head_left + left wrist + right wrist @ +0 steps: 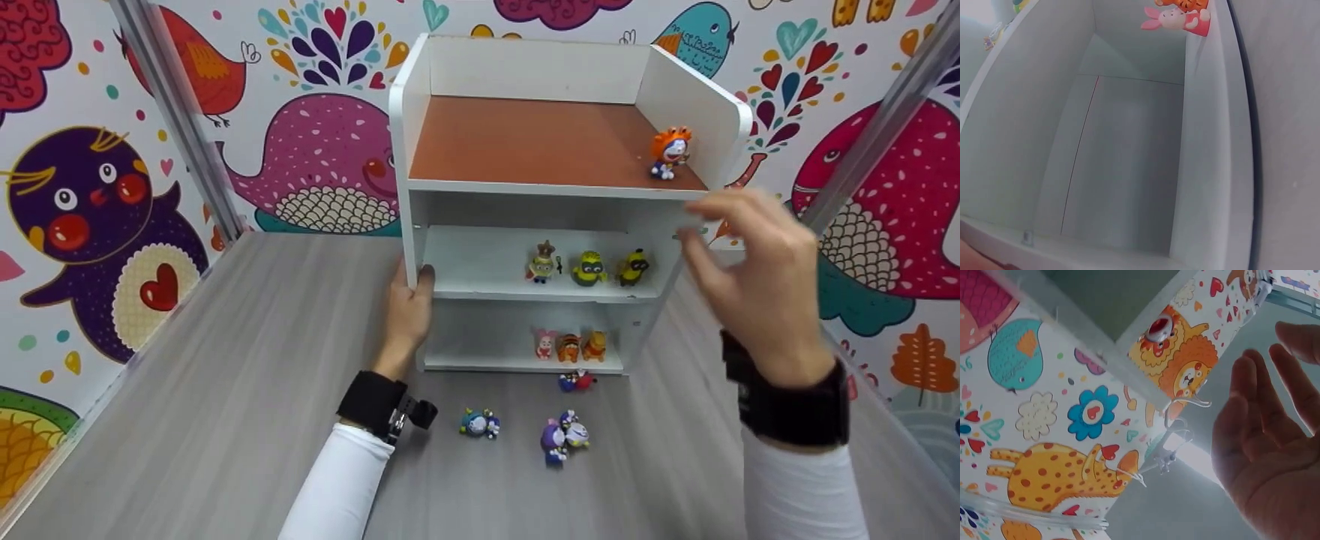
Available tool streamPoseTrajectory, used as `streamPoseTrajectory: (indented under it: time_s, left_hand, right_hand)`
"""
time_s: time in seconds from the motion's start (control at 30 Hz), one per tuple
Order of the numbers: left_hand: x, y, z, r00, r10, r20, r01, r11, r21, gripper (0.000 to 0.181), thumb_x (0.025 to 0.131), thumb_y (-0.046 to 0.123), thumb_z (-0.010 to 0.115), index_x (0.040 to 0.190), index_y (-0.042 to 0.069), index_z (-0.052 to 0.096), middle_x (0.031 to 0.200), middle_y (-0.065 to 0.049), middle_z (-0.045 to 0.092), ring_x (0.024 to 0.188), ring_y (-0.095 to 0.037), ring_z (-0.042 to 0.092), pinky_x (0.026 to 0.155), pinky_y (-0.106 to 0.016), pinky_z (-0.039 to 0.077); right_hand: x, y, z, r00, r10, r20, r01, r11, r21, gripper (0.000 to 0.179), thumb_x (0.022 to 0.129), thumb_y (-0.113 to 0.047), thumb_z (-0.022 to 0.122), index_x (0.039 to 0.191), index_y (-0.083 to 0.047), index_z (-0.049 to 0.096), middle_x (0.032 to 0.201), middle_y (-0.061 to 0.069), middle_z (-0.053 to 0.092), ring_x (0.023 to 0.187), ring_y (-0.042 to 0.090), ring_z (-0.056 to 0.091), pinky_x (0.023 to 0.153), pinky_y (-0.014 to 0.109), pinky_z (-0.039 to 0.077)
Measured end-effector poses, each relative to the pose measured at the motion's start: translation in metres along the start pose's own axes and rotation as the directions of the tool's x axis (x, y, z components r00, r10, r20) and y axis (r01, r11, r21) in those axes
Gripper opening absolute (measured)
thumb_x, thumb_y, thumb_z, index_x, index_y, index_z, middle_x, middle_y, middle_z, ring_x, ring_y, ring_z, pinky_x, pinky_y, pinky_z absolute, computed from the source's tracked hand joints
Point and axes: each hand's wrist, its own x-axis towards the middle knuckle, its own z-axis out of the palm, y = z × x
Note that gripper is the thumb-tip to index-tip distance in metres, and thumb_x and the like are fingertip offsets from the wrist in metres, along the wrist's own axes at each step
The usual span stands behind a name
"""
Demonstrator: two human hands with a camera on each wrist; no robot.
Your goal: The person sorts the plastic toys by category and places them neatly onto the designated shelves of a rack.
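Note:
My left hand [409, 306] grips the left side panel of a white shelf unit [517, 294], thumb at the panel's front edge, other fingers mostly hidden behind it. In the left wrist view a bit of that hand [979, 260] shows beside the panel. My right hand [765, 277] is raised in front of the unit's right side, fingers bent and apart, holding nothing; the right wrist view shows its palm [1275, 461] empty. Nearest to it, a figurine with an orange spiky hat [670, 154] stands on the brown top shelf [525, 142], at the right end.
The middle shelf bears a crowned figurine [543, 262] and two yellow ones [589, 268]. Below stand a pink piglet figurine [545, 345], a tiger [569, 347] and a yellow bear [595, 346]. Several figurines, including a teal one [477, 424] and a purple one [553, 441], lie on the grey table [247, 390].

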Motion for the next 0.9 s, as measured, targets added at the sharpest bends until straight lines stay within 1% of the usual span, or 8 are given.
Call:
streamPoseTrajectory:
  time_s: [0.07,0.2,0.33,0.4,0.5,0.7,0.77,0.9]
  left_hand:
    - [0.0,0.0,0.0,1.0,0.002,0.002,-0.002,1.0,0.003,0.054,0.102,0.014,0.047,0.153,-0.001,0.037,0.155,-0.025,0.041,0.147,-0.038,0.035,0.122,-0.055,0.026]
    - [-0.001,0.001,0.0,1.0,0.005,-0.003,-0.005,1.0,0.019,0.053,0.102,0.014,0.048,0.152,-0.002,0.038,0.154,-0.026,0.043,0.146,-0.038,0.037,0.121,-0.054,0.028]
    - [-0.001,0.0,-0.001,1.0,0.0,-0.002,0.0,1.0,0.021,0.052,0.103,0.014,0.048,0.152,-0.001,0.039,0.154,-0.025,0.043,0.147,-0.037,0.036,0.121,-0.054,0.027]
    - [0.0,0.0,-0.001,1.0,0.003,0.003,-0.003,1.0,0.014,0.053,0.103,0.015,0.046,0.153,0.0,0.037,0.155,-0.024,0.041,0.148,-0.036,0.035,0.122,-0.054,0.027]
    - [-0.001,-0.001,0.0,1.0,0.009,0.01,-0.009,1.0,0.01,0.054,0.103,0.015,0.045,0.154,0.0,0.035,0.156,-0.024,0.04,0.148,-0.036,0.034,0.122,-0.054,0.027]
    - [0.0,0.001,0.0,1.0,-0.014,0.017,0.013,1.0,0.018,0.053,0.103,0.017,0.045,0.153,0.0,0.037,0.155,-0.025,0.041,0.147,-0.037,0.036,0.122,-0.054,0.027]
    - [0.0,0.002,0.0,1.0,-0.025,0.01,0.025,0.999,0.021,0.052,0.103,0.017,0.046,0.151,0.0,0.039,0.153,-0.025,0.043,0.146,-0.037,0.037,0.121,-0.055,0.028]
    - [-0.001,0.002,-0.001,1.0,-0.028,0.003,0.028,0.999,0.03,0.053,0.103,0.017,0.047,0.152,0.0,0.039,0.153,-0.026,0.044,0.146,-0.038,0.038,0.121,-0.054,0.028]
  right_hand:
    - [-0.012,0.0,0.004,0.999,-0.007,0.046,0.006,0.999,0.038,0.02,0.085,0.001,0.075,0.105,0.0,0.074,0.106,0.015,0.073,0.095,0.025,0.062,0.083,0.007,0.037]
    - [-0.031,0.004,0.013,0.986,-0.054,0.16,0.048,0.998,0.044,0.022,0.081,0.003,0.079,0.102,-0.001,0.074,0.101,0.012,0.073,0.09,0.02,0.063,0.079,0.004,0.037]
    - [-0.044,0.011,0.022,0.948,-0.126,0.292,0.107,0.991,0.079,0.024,0.077,0.003,0.083,0.098,-0.004,0.074,0.093,0.008,0.073,0.082,0.014,0.063,0.076,0.002,0.042]
    - [-0.05,0.015,0.029,0.909,-0.189,0.372,0.153,0.98,0.126,0.023,0.075,0.004,0.083,0.094,-0.006,0.073,0.089,0.005,0.073,0.079,0.011,0.065,0.073,0.008,0.05]
    - [-0.061,0.022,0.041,0.827,-0.266,0.495,0.191,0.961,0.198,0.019,0.077,0.004,0.081,0.087,-0.01,0.072,0.084,0.0,0.072,0.076,0.008,0.066,0.067,0.022,0.057]
    - [-0.075,0.025,0.067,0.648,-0.25,0.719,0.118,0.966,0.23,0.012,0.083,0.002,0.075,0.089,-0.007,0.076,0.089,0.003,0.076,0.081,0.015,0.071,0.068,0.033,0.06]
    - [-0.078,0.026,0.075,0.618,-0.249,0.746,0.109,0.966,0.232,0.013,0.082,0.004,0.075,0.09,-0.006,0.077,0.09,0.005,0.077,0.081,0.017,0.072,0.07,0.034,0.06]
    - [-0.085,0.029,0.088,0.594,-0.213,0.776,0.09,0.976,0.2,0.015,0.08,0.005,0.075,0.09,-0.006,0.077,0.089,0.007,0.077,0.079,0.018,0.073,0.069,0.033,0.06]
